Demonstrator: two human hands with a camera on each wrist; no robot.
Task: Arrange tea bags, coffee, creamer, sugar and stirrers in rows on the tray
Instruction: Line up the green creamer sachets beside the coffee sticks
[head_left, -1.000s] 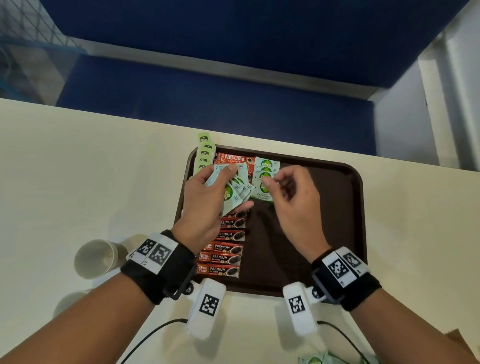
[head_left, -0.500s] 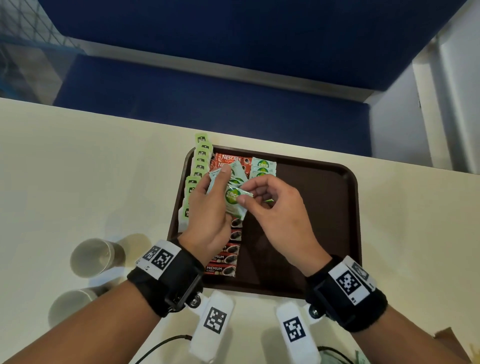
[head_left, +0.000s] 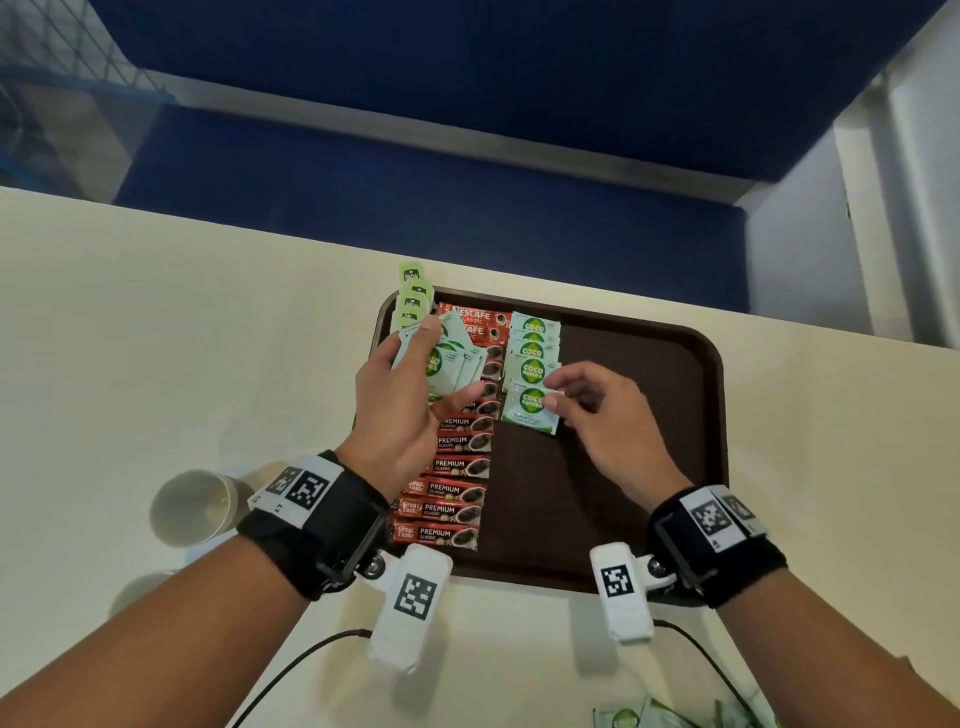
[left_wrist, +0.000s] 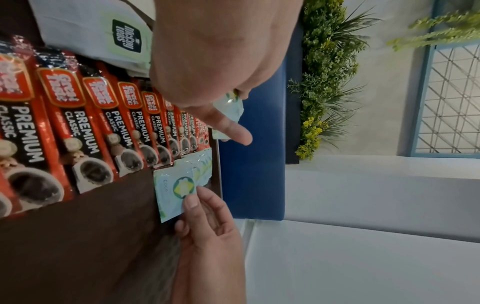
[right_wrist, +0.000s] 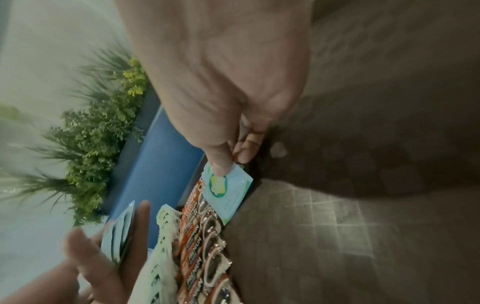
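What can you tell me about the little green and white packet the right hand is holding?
The packet is a small flat square sachet, pale bluish-white and shiny, with a round green logo reading Coco Natura. The right hand pinches its right edge. It lies at the near end of a row of matching packets on the brown tray, beside the red coffee sticks.

I see the tray (head_left: 649, 467) on the counter (head_left: 156, 338). In it, tea bags (head_left: 413, 301) lie leftmost, coffee sticks (head_left: 457, 488) beside them, sugar sachets (head_left: 532, 358) right of those. Two cups (head_left: 192, 506) stand on the counter left of the tray.
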